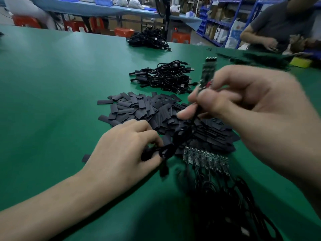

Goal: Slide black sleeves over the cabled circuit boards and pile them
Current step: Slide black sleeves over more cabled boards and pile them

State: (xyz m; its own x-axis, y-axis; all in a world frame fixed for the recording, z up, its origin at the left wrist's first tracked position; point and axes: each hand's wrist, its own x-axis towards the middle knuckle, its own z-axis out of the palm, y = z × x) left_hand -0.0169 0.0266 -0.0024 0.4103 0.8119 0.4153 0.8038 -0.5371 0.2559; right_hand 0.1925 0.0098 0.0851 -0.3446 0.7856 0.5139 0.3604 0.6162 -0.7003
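Right hand: my thumb and forefinger pinch the wired lower end of one circuit board, fingers curled close around it. The board stands almost upright above the pinch, its dark connector end uppermost; motion blur hides its finer detail.

Left hand: my fingers curl tightly round the bundled black cable, which runs down and leftward from the pinch to this lower grip. Whether a sleeve already sits on the cable cannot be told through the blur.

Between and just beyond the two grips lies the heap of flat black sleeves, spread over the green table; one stray sleeve lies just left of my left wrist. Directly under the right-hand pinch, a row of bare circuit boards rests side by side, their loose cables trailing towards me in a dark tangle.

Beyond the raised board lies a pile of coiled cables; a second, larger pile sits farther off, near the table's far edge. Another person works at the far right corner.
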